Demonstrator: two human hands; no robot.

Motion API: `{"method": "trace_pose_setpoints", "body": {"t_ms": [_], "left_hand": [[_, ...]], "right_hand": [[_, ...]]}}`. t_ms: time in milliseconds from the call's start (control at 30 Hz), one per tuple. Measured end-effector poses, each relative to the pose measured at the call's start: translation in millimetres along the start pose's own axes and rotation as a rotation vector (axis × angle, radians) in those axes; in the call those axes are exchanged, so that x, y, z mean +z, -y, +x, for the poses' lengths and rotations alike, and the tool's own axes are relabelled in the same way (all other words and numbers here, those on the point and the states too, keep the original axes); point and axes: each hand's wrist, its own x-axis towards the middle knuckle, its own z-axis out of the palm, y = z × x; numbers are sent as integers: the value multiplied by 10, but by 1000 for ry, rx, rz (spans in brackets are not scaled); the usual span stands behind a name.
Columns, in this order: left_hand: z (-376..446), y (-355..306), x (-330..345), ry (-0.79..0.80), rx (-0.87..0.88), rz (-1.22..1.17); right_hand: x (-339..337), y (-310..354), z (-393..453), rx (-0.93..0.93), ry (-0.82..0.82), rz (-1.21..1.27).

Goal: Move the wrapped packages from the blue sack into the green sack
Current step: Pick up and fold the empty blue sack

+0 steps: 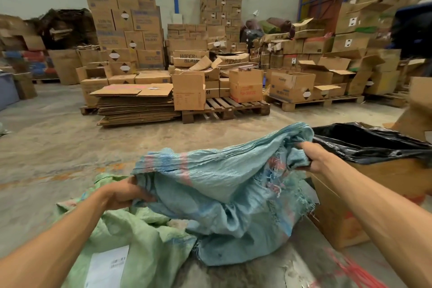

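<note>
Warehouse floor point(58, 147): L hand point(124, 194) & R hand point(311, 156) each grasp blue sack point(222, 182), above green sack point(140, 236).

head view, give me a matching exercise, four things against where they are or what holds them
Things:
1. blue sack
2. green sack
3. black liner
4. white label

Places:
a. on the green sack
b. lining the box at right
c. gripped by both hands
d. on the floor under the left arm

Pairs: 1-c, 2-d, 3-b, 4-a

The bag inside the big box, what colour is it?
Black. The shiny bag lining the cardboard box shows best in the head view.
</note>
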Motion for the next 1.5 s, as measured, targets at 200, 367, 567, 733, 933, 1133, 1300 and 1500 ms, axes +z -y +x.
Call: {"method": "trace_pose_setpoints", "body": {"t_ms": [200,367,567,733,933,1133,1300,1500], "left_hand": [[17,-148,67,-317,-186,-386],[-28,-153,-52,-147,-344,-723],[-160,-204,49,-69,-70,-903],[89,-333,60,-386,-116,-601],[390,-627,-204,-525,-154,-420],[245,-1260,-749,-639,-65,-134],[143,-1661,-1006,-923,-42,453],[95,-1916,-811,-468,20,-83]], "right_hand": [[-104,-6,-110,-205,399,-62],[143,-142,-144,-521,231,-424],[262,-166,-101,-604,-109,-421],[152,-76,149,-304,-247,-187],[-174,348,193,-260,-325,-426],[-514,1085,-32,-207,-400,71],[-428,1498,-260,-278,-239,122],[-232,1607,-405,-429,-129,-73]]}}
